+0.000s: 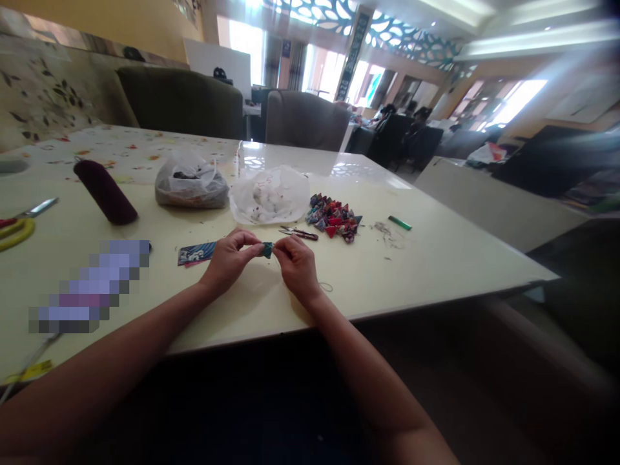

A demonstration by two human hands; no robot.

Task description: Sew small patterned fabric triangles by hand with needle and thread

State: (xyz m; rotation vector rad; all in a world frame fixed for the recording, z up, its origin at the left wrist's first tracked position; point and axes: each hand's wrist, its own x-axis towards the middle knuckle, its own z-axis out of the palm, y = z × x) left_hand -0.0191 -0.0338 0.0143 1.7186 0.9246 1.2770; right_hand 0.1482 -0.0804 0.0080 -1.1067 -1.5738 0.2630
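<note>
My left hand [228,258] and my right hand [296,261] meet over the cream table [436,258], both pinched on a small dark green fabric piece [267,249] held between them. A thin thread trails from my right hand onto the table. Just left of my left hand lies a blue and pink patterned fabric strip [194,254]. Small thread snips [300,233] lie just beyond my hands. A pile of small colourful fabric triangles [333,217] sits behind them.
Two plastic bags stand further back: a white one [269,195] and a grey one [190,183]. A dark maroon cylinder [104,192] lies at the left, scissors with yellow handles [19,223] at the far left edge. A green stick [400,223] lies right. Chairs and people sit behind.
</note>
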